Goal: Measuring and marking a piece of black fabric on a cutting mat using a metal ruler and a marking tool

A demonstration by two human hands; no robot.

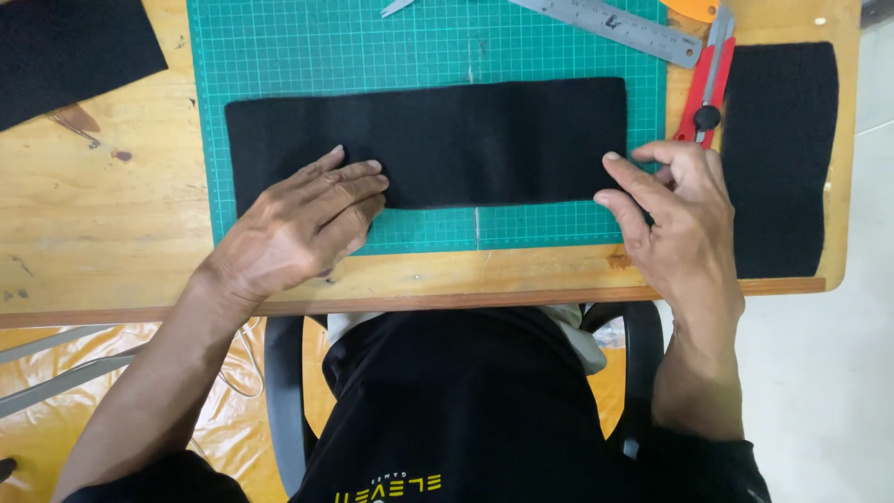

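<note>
**Pressing black felt flat on a cutting mat**

Pressing down with spread, flat fingers, the person's left hand (303, 219) rests palm-down on the lower left part of a long black felt strip (466, 140), gripping nothing; the fingertips lie on the cloth while the heel of the hand sits over the strip's lower edge and the green cutting mat (279, 56) beneath it. The strip lies lengthwise across the middle of the mat, its long edges running roughly parallel to the mat's grid lines. At the strip's right end, the right hand (680, 219) is loosely curled, with the forefinger and thumb extended and touching the lower right corner of the cloth; whether they pinch the edge or merely rest against it cannot be told.

The mat sits on a wooden table (102, 233). Just beyond the right hand, a red utility knife (708, 88) lies on the table beside the mat's right edge, and a steel ruler (610, 23) lies slanted across the mat's top right corner. A second black felt piece (778, 158) lies on the table's right end, near the right hand, and a third black piece (65, 51) lies at the top left corner of the table.
</note>
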